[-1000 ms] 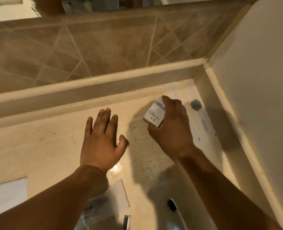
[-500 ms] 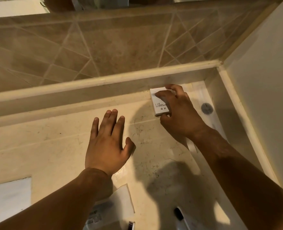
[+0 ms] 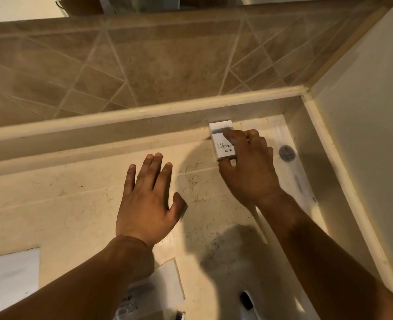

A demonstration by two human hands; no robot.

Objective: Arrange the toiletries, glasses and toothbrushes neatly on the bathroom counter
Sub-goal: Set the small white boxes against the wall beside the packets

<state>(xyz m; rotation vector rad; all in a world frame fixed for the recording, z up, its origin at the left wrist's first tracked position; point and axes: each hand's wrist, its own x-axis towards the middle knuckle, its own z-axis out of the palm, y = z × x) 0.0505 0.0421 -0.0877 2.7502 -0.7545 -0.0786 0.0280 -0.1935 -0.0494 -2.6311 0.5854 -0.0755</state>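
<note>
A small white box (image 3: 222,140) with printed text lies flat on the cream counter (image 3: 75,215), its far end against the back ledge. My right hand (image 3: 248,172) grips it, fingers over its right side and thumb under its near end. My left hand (image 3: 148,204) hovers flat over the counter's middle, fingers spread, holding nothing. A long white sachet with a grey round disc (image 3: 287,153) lies along the right wall. Near the bottom edge lie a white packet (image 3: 158,289) and a toothbrush with a dark head (image 3: 247,301).
The tiled backsplash (image 3: 167,65) rises behind a raised ledge (image 3: 121,125). A cream side wall (image 3: 364,112) closes the corner at the right. A white flat sheet (image 3: 8,280) lies at the bottom left.
My right hand carried the white box from mid-counter back toward the ledge and laid it down flat in the corner area. My left hand stayed roughly where it was.
</note>
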